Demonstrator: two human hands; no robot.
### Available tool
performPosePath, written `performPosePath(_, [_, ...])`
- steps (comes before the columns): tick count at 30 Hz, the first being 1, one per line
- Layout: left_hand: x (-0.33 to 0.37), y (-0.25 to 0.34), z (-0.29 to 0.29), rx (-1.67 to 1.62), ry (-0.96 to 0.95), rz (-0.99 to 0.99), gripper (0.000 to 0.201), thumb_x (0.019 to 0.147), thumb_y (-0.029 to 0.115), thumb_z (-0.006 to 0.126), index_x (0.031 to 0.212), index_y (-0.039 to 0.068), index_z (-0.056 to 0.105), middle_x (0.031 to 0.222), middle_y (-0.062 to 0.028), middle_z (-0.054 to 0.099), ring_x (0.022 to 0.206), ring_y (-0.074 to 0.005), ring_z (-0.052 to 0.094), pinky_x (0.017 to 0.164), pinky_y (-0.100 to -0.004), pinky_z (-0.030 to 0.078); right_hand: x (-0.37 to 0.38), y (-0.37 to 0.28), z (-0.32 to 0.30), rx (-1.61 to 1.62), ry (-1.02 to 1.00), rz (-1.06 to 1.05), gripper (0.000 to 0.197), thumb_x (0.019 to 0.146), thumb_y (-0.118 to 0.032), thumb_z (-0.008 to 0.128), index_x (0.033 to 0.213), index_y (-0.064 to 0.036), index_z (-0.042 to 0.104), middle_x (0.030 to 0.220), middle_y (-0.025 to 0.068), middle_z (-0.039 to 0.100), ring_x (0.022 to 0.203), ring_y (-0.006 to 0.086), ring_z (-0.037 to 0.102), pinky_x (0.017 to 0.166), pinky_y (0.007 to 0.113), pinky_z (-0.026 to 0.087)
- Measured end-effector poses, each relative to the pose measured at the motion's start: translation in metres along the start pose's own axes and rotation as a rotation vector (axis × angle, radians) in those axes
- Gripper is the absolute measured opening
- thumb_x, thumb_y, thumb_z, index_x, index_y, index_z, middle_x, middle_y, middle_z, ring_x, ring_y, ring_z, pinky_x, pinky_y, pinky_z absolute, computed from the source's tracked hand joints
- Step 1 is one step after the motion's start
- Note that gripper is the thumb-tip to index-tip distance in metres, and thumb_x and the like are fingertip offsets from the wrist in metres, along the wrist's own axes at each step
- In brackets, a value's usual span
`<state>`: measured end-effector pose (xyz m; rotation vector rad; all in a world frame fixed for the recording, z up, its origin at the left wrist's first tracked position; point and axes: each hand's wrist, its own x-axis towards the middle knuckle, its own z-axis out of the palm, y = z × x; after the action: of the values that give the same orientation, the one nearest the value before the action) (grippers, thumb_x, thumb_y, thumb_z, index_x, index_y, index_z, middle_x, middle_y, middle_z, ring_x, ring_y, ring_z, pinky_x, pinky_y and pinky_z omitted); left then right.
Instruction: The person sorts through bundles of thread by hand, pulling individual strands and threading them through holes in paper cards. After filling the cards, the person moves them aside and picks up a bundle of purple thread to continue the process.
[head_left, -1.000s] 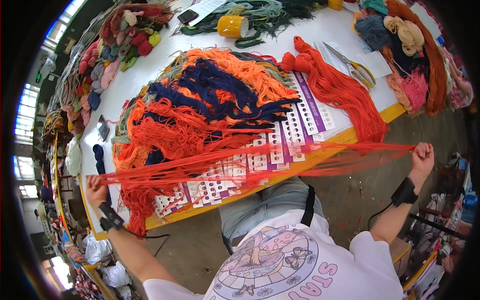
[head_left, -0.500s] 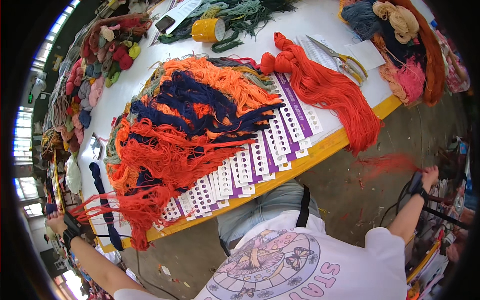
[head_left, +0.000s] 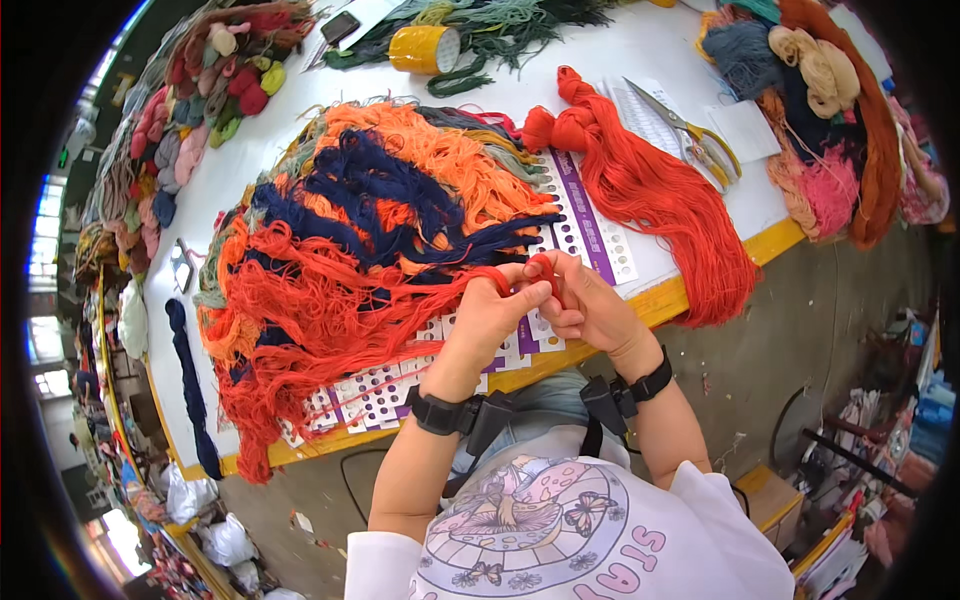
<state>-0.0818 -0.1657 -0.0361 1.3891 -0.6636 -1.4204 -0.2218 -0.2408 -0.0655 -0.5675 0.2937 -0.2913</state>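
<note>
At the table's front edge my left hand (head_left: 488, 318) and my right hand (head_left: 600, 308) are close together, almost touching. Pinched in my right fingers is a small loop of red yarn (head_left: 544, 272). My left fingers close on the end of a red yarn bundle (head_left: 425, 292) that trails left into the large heap. Orange yarn (head_left: 480, 170) and navy yarn (head_left: 380, 190) lie in that heap, on top of punched cards (head_left: 575, 215) with purple bands. To the right of the cards rests a knotted red skein (head_left: 660, 190), its loose end at the table edge.
Scissors (head_left: 705, 145) with yellow handles lie right of the skein. A yellow tape roll (head_left: 424, 50) and a phone (head_left: 340, 27) are farther back. A navy yarn hank (head_left: 192, 390) lies at the left. Yarn piles (head_left: 830, 100) stand far right, others (head_left: 190, 110) far left.
Both hands have come inward from far left and far right to meet before the heap. The red strands that streamed from each hand are now gathered between them, over the cards.
</note>
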Motion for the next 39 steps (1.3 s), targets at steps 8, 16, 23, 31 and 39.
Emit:
performPosePath(8, [0.007,-0.023,-0.004,-0.22,0.239,-0.085,0.009,0.08,0.008,0.057,0.087,0.003,0.057,0.061,0.0043,0.051,0.041,-0.0004,0.034,0.037,-0.0171,0.022,0.009,-0.011,0.008,-0.623,0.298,-0.034,0.013,0.084,-0.012,0.057,0.096,-0.0062,0.057,0.074,0.0042,0.059,0.05,0.0097,0.051,0.047,0.023,0.041])
performPosePath(16, [0.009,-0.049,0.008,0.535,0.669,0.451,0.012,0.078,0.011,0.06,0.082,-0.001,0.06,0.066,-0.0057,0.059,0.057,-0.0151,0.053,0.056,-0.0272,0.042,0.02,-0.001,-0.01,-1.313,0.495,-0.312,0.014,0.08,-0.01,0.057,0.089,-0.0018,0.063,0.072,0.0118,0.061,0.06,0.0192,0.057,0.057,0.03,0.045])
performPosePath(23, [0.01,-0.027,-0.001,0.735,0.505,0.077,0.018,0.078,0.014,0.061,0.084,-0.002,0.058,0.064,-0.0087,0.057,0.057,-0.017,0.054,0.055,-0.0296,0.043,0.023,-0.005,-0.003,-1.278,0.592,-0.247,0.016,0.074,-0.016,0.059,0.077,-0.0005,0.062,0.06,0.0151,0.058,0.054,0.0238,0.058,0.051,0.033,0.043])
performPosePath(31, [0.009,-0.023,-0.02,-0.05,0.249,-0.169,0.015,0.082,0.007,0.053,0.091,-0.001,0.06,0.065,0.0026,0.053,0.054,-0.0052,0.046,0.048,-0.0222,0.037,0.029,-0.001,0.002,-1.307,0.617,-0.213,0.016,0.071,-0.017,0.061,0.076,-0.0024,0.064,0.061,0.0135,0.06,0.055,0.024,0.059,0.053,0.032,0.045])
performPosePath(39, [0.016,-0.036,-0.014,0.146,0.317,0.014,0.013,0.082,0.008,0.056,0.091,0.001,0.063,0.058,0.0039,0.051,0.044,-0.0034,0.04,0.04,-0.0198,0.031,0.03,-0.001,0.001,-1.366,0.5,-0.295,0.016,0.07,-0.016,0.061,0.077,-0.0019,0.065,0.075,0.0158,0.061,0.066,0.0267,0.06,0.06,0.034,0.047])
